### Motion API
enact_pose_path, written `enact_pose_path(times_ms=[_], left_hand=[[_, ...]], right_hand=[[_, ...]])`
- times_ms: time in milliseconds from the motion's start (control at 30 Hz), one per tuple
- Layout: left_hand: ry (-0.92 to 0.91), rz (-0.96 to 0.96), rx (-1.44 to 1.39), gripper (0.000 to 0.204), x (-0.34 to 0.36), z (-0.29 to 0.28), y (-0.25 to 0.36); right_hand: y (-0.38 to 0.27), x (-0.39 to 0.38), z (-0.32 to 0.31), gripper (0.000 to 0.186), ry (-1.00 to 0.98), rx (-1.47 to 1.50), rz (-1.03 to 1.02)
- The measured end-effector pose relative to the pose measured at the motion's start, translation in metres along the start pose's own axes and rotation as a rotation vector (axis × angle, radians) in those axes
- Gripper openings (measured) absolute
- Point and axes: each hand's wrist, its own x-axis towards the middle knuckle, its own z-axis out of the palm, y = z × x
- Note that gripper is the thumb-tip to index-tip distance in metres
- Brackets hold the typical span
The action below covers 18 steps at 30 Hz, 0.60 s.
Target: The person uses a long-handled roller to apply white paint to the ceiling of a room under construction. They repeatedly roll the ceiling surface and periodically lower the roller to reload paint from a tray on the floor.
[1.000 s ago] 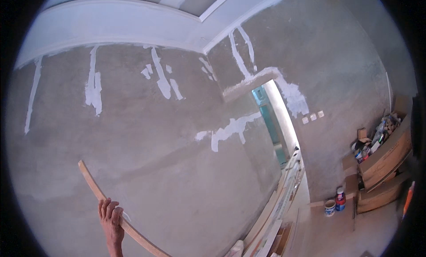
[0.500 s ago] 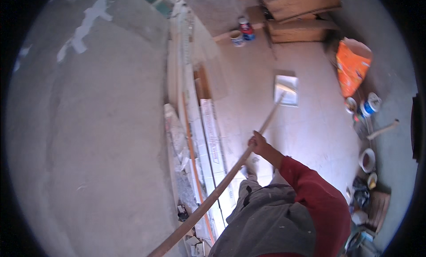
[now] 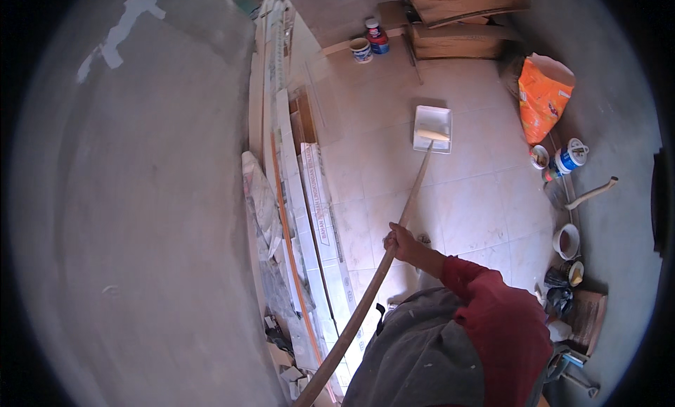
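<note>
Right hand: fingers wrapped shut around the pole, gripping at about mid-length. Red sleeve runs back from the wrist to the lower edge. Left hand not in view; the pole's lower end leaves the picture at the bottom, so whether it is held there cannot be told. From the grip the pole slants up and away to a roller, which lies in a white tray on the tiled floor. Roller sits at the near end of the tray; touching the tray bed by the look of it, though too small to be sure. Step in hand, by my reading: loading the roller in the tray. Next move would call for working the roller across the tray, then lifting the long pole clear without tipping the tray. Left of the pole, long boards and packed strips lean along a bare grey wall. Right of the tray, an orange bag, tubs and cans near the far wall. Two more cans beyond the tray, beside cardboard boxes.
</note>
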Motion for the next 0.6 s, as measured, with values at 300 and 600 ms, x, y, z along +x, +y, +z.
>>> enact_pose_path(times_ms=[300, 600], left_hand=[[-0.056, -0.023, 0.001, 0.019, -0.095, -0.008, -0.059], [-0.061, -0.033, -0.033, 0.018, -0.157, -0.011, -0.106]], right_hand=[[0.073, 0.004, -0.063, 0.027, -0.023, -0.074, 0.008], [0.142, -0.083, -0.078, 0.026, -0.124, -0.149, -0.092]])
